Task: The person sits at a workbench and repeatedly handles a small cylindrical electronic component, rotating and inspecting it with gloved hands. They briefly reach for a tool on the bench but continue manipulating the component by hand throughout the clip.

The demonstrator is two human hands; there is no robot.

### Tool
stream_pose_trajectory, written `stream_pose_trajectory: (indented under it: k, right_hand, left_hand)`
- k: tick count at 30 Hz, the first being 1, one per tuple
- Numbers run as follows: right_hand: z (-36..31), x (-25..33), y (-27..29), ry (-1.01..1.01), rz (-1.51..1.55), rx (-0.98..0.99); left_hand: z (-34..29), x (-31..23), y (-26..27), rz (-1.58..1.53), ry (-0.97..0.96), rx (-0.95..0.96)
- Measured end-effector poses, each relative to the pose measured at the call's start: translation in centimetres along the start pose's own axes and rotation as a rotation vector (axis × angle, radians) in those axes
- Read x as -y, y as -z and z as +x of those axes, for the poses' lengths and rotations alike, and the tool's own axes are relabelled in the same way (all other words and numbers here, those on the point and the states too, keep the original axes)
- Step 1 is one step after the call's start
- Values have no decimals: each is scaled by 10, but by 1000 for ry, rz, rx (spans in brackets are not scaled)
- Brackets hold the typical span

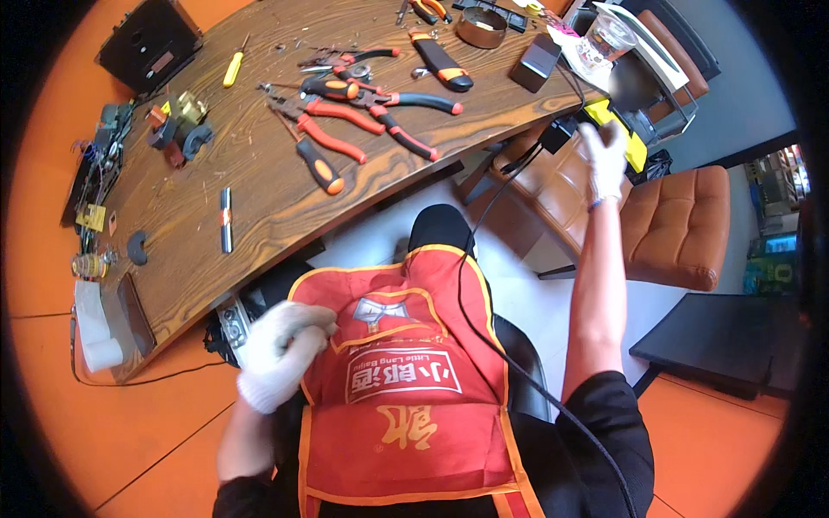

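My left hand (283, 352), in a white knit glove, hovers by the left edge of the red apron (397, 432). Its fingers are curled in and nothing shows in them. My right hand (606, 164), also gloved, is stretched out far to the right above a brown padded chair (548, 186). Its thumb and fingers stand apart, slightly blurred. Just beyond those fingers lies a bright yellow thing (636, 151), partly covered by the hand. To the hand's left is a small black box (557, 135) with a cable (473, 285) that runs down across the apron.
On the wooden table (186, 268) lie red-handled pliers (332, 138), black-and-red pliers (406, 129), an orange-and-black screwdriver (319, 168), a utility knife (440, 62), a yellow screwdriver (233, 69), a marker-like tube (226, 220) and a black block (535, 63). Small parts line its left edge.
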State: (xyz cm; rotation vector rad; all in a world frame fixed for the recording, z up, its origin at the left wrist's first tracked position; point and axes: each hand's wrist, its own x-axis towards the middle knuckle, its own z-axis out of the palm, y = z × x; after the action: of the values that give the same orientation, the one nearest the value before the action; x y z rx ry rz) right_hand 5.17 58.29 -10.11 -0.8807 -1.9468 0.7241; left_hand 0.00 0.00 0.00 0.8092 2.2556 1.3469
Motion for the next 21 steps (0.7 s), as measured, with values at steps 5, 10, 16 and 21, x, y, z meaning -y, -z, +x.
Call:
stream_pose_trajectory:
  k: [5,10,16,21]
  right_hand:
    - [20,-54,-53,-215,180,414]
    - [24,-56,-60,-179,360,464]
    - [21,-17,0,-184,283,488]
    - [46,40,43,-153,-12,510]
  left_hand:
    - [-7,49,-54,-436,658,8]
    - [7,48,-85,-493,657,-6]
    - [67,22,-114,-115,366,327]
    - [93,12,-132,91,121,417]
